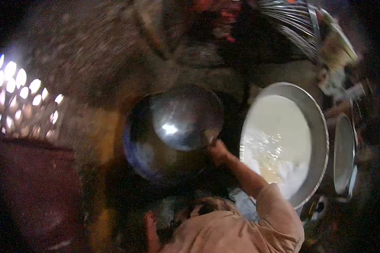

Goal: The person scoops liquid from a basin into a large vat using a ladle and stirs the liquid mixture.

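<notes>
My right hand [218, 152] grips the edge of a wide, shiny metal bowl [177, 107]. The bowl is over a dark round basin [133, 158] with a bluish rim, covering part of its inside; I cannot tell whether they touch. My left hand [150, 219] is low beside my body, its small, blurred fingers curled and nothing visible in them. To the right of my forearm is a large metal tub [318, 139] holding pale, whitish liquid [283, 114] with glints and white froth or pieces near its lower end.
Another metal basin [344, 154] stands at the far right. A bundle of thin rods or wires [291, 21] is at the upper right. A dark reddish surface [33, 189] is at the lower left, below a wall with bright openings [23, 86].
</notes>
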### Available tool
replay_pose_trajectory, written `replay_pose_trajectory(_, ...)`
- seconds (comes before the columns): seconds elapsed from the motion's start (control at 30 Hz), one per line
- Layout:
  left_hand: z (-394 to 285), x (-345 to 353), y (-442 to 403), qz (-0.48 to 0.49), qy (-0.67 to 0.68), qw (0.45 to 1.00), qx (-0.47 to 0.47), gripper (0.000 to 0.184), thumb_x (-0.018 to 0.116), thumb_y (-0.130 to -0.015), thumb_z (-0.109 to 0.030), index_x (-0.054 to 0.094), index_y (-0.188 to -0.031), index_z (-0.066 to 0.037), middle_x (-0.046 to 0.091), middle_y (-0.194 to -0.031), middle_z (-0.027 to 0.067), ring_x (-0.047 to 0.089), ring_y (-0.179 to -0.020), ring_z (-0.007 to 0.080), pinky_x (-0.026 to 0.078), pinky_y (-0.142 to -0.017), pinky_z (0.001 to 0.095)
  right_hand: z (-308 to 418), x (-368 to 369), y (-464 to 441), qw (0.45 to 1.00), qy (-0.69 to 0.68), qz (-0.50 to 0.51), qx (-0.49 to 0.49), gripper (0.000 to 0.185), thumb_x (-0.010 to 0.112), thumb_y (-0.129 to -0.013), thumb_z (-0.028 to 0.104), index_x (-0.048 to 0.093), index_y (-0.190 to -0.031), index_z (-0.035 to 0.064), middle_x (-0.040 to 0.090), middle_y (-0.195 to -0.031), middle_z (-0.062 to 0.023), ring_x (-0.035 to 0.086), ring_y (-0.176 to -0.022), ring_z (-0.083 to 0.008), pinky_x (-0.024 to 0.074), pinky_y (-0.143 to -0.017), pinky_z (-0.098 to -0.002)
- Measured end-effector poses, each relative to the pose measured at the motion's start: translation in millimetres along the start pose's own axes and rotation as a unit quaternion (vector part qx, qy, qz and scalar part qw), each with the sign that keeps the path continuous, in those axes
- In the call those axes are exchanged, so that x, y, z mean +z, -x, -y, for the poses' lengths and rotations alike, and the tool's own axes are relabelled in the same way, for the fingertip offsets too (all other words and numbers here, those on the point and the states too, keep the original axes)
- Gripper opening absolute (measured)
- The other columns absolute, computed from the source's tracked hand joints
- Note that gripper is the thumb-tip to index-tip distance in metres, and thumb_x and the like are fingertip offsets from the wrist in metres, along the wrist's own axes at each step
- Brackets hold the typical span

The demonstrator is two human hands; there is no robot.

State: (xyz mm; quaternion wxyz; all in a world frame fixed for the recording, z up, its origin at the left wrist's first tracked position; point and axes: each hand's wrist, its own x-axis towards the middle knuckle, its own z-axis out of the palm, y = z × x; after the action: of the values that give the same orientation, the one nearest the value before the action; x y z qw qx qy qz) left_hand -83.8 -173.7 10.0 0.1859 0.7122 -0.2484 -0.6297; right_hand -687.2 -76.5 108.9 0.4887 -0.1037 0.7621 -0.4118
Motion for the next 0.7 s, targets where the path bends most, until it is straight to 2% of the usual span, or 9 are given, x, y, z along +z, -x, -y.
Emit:
replay_pose_trajectory(0.13, -7, -48, 40, 0.017, 0.04, 0.999, 0.02, 0.033, 0.061, -0.086, -0.028, 0.055, -0.114, -0.012, 0.059, -0.097, 0.0099, 0.061, -0.081, 0.0246, 0.051, -0.057, 0.0407, -68, 21, -183, 0.972, -0.012, -0.232, 0.038, 0.037, 0.056, -0.087, 0.035, 0.061, -0.091, -0.0016, 0.063, -0.085, -0.017, 0.061, -0.071, -0.0281, 0.0481, -0.063, -0.0392)
replay_pose_trajectory(0.17, 6, -75, 40, 0.037, 0.038, 0.998, 0.033, 0.034, 0.061, -0.085, -0.028, 0.055, -0.114, -0.012, 0.059, -0.098, 0.0096, 0.061, -0.081, 0.0241, 0.051, -0.058, 0.0419, -86, 26, -202, 0.944, 0.059, -0.315, -0.076, 0.04, 0.05, -0.091, 0.038, 0.061, -0.091, -0.0003, 0.062, -0.08, -0.0149, 0.061, -0.068, -0.0272, 0.0473, -0.061, -0.0391)
replay_pose_trajectory(0.23, 40, -118, 56, -0.058, -0.016, 0.998, 0.002, 0.035, 0.059, -0.087, -0.03, 0.052, -0.117, -0.014, 0.06, -0.097, 0.0084, 0.062, -0.077, 0.0231, 0.051, -0.06, 0.0429, -87, 41, -203, 0.935, 0.076, -0.338, -0.072, 0.039, 0.05, -0.091, 0.037, 0.06, -0.09, 0.0001, 0.062, -0.079, -0.014, 0.061, -0.067, -0.0263, 0.0471, -0.06, -0.0385)
replay_pose_trajectory(0.33, 36, -124, 92, -0.133, -0.013, 0.988, -0.076, 0.034, 0.059, -0.087, -0.03, 0.052, -0.116, -0.014, 0.06, -0.097, 0.0082, 0.061, -0.077, 0.023, 0.05, -0.061, 0.0427, -131, 83, -193, 0.966, 0.041, -0.252, 0.03, 0.037, 0.051, -0.09, 0.037, 0.06, -0.09, 0.0006, 0.061, -0.078, -0.0126, 0.06, -0.067, -0.025, 0.0468, -0.059, -0.0376)
replay_pose_trajectory(0.47, 22, -121, 112, -0.164, -0.006, 0.979, -0.121, 0.032, 0.058, -0.087, -0.03, 0.052, -0.115, -0.014, 0.059, -0.096, 0.0078, 0.061, -0.077, 0.0228, 0.05, -0.061, 0.0423, -187, 152, -156, 0.988, 0.038, -0.09, 0.121, 0.035, 0.053, -0.09, 0.035, 0.06, -0.09, 0.0013, 0.06, -0.077, -0.0108, 0.059, -0.066, -0.0232, 0.0464, -0.058, -0.0364)
replay_pose_trajectory(0.7, 2, -108, 106, -0.168, 0.009, 0.978, -0.124, 0.029, 0.057, -0.088, -0.029, 0.052, -0.112, -0.014, 0.058, -0.095, 0.0071, 0.059, -0.077, 0.0226, 0.048, -0.062, 0.0418, -188, 224, -112, 0.986, -0.012, 0.109, 0.125, 0.031, 0.055, -0.089, 0.034, 0.059, -0.09, 0.0026, 0.058, -0.075, -0.0076, 0.057, -0.064, -0.0201, 0.0458, -0.055, -0.0342)
